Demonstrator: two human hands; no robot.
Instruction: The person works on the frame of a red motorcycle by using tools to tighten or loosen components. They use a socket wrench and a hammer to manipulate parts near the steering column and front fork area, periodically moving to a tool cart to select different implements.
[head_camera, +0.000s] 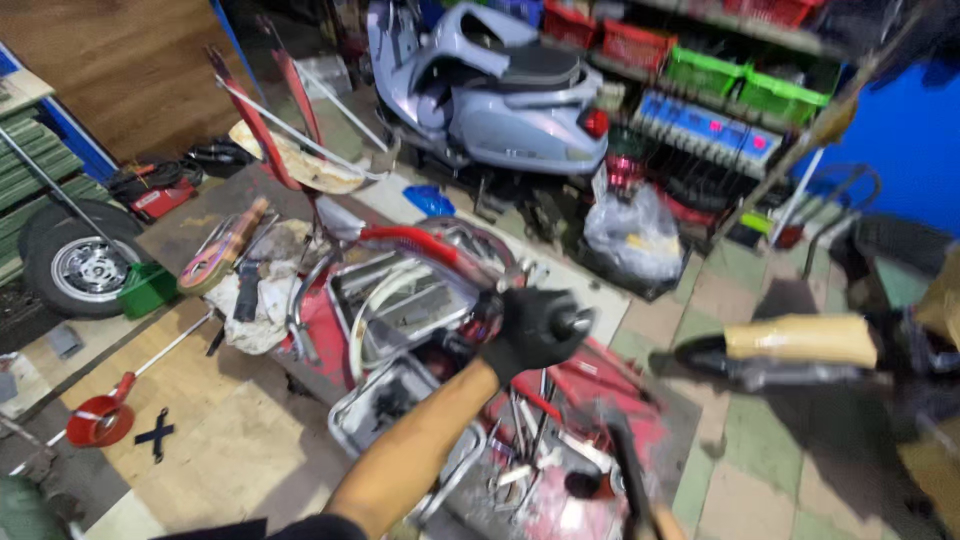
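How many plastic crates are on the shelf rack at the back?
5 in view: two red crates at upper middle, two green ones to their right, and a red one on the top shelf. Others may sit hidden beyond the frame.

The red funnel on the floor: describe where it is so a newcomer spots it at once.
Start at the loose wheel lying at the left edge. Below it, on the pale floor boards, lies the red funnel, beside a small black cross-shaped tool. It is the only round, open-mouthed red thing there.
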